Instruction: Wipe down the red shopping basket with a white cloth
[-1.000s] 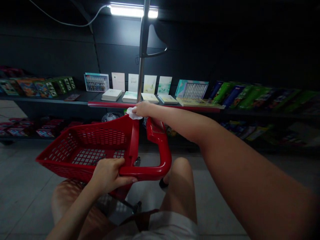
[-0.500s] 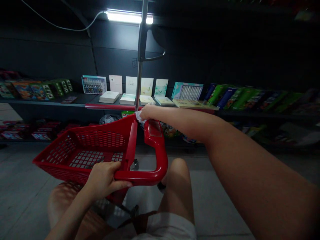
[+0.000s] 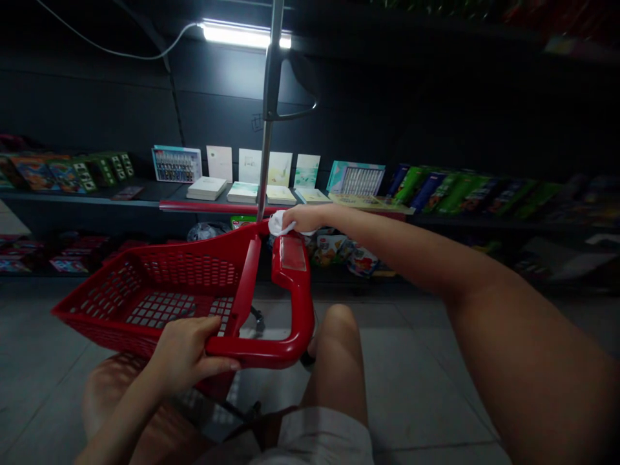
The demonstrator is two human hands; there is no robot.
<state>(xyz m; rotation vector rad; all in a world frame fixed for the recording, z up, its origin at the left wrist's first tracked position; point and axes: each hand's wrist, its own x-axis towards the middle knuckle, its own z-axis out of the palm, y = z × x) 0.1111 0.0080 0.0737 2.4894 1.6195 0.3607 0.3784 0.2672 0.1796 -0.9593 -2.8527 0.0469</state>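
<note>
A red plastic shopping cart (image 3: 194,261) with a lattice basket stands in front of my knees, its looped handle on the right. My left hand (image 3: 186,352) is wrapped round the near end of that handle, thumb beneath it. At the far end of the handle, my right hand (image 3: 303,219) is closed on a white cloth (image 3: 278,223) and presses it against the red plastic. Part of the cloth is hidden under my fingers. From the basket's far corner rises a metal pole (image 3: 265,155) with a dark grip-like fitting (image 3: 272,84).
Behind the cart runs a dark shelf (image 3: 145,195) with white books (image 3: 208,187), marker sets (image 3: 178,165) and green and blue packs (image 3: 426,187). Lower down lie snack-like bags (image 3: 334,248) and red boxes (image 3: 80,252). A lit tube (image 3: 242,33) hangs above.
My right hand and the cloth have moved slightly right and nearer along the cart's far handle end. My left hand keeps its grip. The whole view has shifted a little.
</note>
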